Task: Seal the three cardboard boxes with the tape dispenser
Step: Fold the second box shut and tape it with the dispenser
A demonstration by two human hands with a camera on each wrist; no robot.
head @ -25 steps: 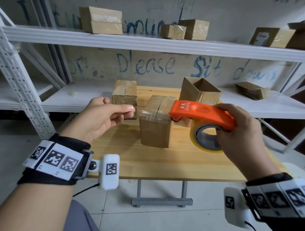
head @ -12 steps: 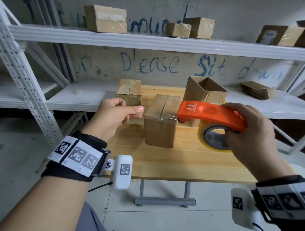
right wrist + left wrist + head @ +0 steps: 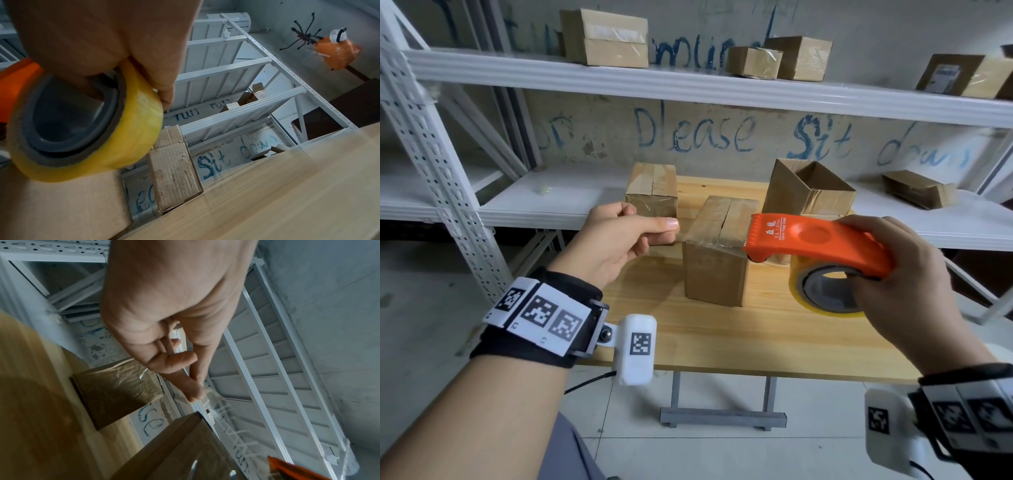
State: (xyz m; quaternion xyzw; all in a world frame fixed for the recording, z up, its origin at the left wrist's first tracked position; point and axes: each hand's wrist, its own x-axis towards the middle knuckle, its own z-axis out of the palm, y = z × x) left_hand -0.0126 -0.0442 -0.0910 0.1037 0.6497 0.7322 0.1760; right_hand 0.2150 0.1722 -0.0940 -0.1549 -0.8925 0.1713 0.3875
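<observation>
Three cardboard boxes stand on the wooden table (image 3: 774, 339). The middle box (image 3: 717, 253) has closed flaps. A taped box (image 3: 652, 186) sits behind it to the left. At the back right stands an open box (image 3: 810, 186) with raised flaps. My right hand (image 3: 900, 274) grips the orange tape dispenser (image 3: 815, 241) with its yellow roll (image 3: 825, 291) (image 3: 86, 128), blade end over the middle box. My left hand (image 3: 619, 236) pinches the free end of the clear tape (image 3: 710, 244) (image 3: 207, 395) between thumb and forefinger, left of that box. The tape is stretched across the box top.
White metal shelving (image 3: 688, 82) runs behind and above the table, with several taped cardboard boxes (image 3: 604, 37) on the top shelf. A flat box (image 3: 916, 188) lies on the lower shelf at the right. Tiled floor lies below the table's near edge.
The view has shifted a little, and both hands keep their grips. The stretched tape and the dispenser sit slightly lower and closer to the middle box top.
</observation>
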